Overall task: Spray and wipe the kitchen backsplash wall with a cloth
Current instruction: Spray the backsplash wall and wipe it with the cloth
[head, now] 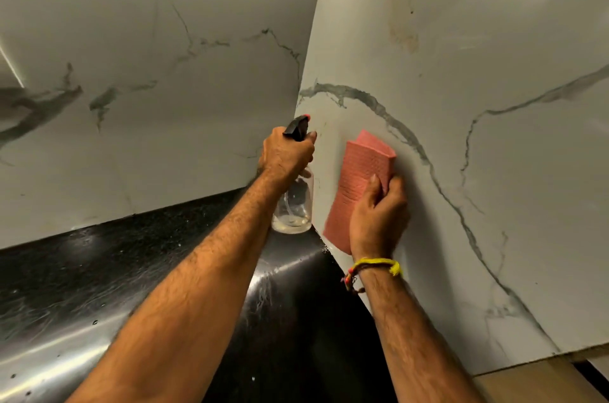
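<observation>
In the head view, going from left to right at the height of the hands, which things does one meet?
Left wall → left hand gripping the spray bottle → pink cloth → right hand holding it against the right wall.

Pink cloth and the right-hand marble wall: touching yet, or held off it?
Touching. The head view shows the pink cloth lying flat against the marble wall, no gap visible, gripped by the right hand.

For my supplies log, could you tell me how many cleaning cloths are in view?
1: the pink cloth, gripped by the right hand against the right-hand wall. Others may lie out of frame.
</observation>
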